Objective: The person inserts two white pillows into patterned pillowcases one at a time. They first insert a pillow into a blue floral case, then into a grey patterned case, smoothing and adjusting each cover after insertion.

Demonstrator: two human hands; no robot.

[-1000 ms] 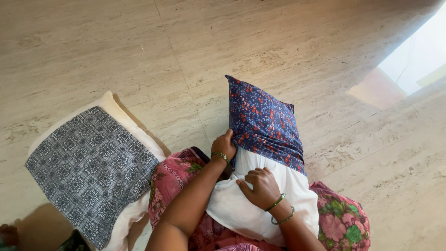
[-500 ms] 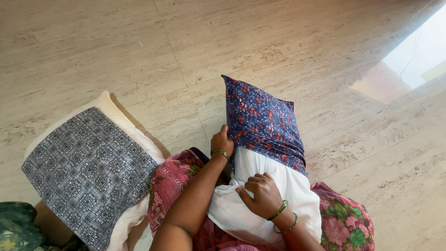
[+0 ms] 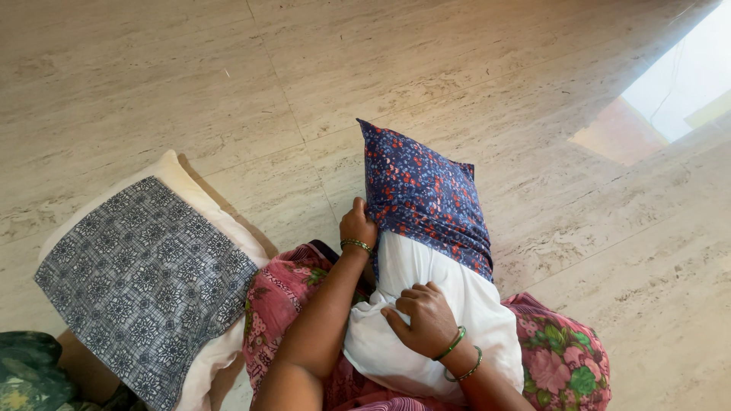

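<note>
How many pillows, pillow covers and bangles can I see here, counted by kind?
White pillows: 2, one in the lap and one on the floor
Pillow covers: 2, blue floral cover and grey patterned cover
Green bangles: 3, one on the left wrist, two on the right wrist
Total: 7

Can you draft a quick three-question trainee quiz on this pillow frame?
1. True or false: the blue floral cover is over the whole white pillow.
2. Which hand grips the cover's edge? A) left hand B) right hand C) neither
3. Fill in: the second pillow, lying on the floor to the person's left, wears a ____ patterned cover.

Key
1. False: the cover reaches only the far half; the near white part is bare.
2. A: the left grip pinches the cover's edge, while the right hand clutches the bare pillow.
3. Grey.
</note>
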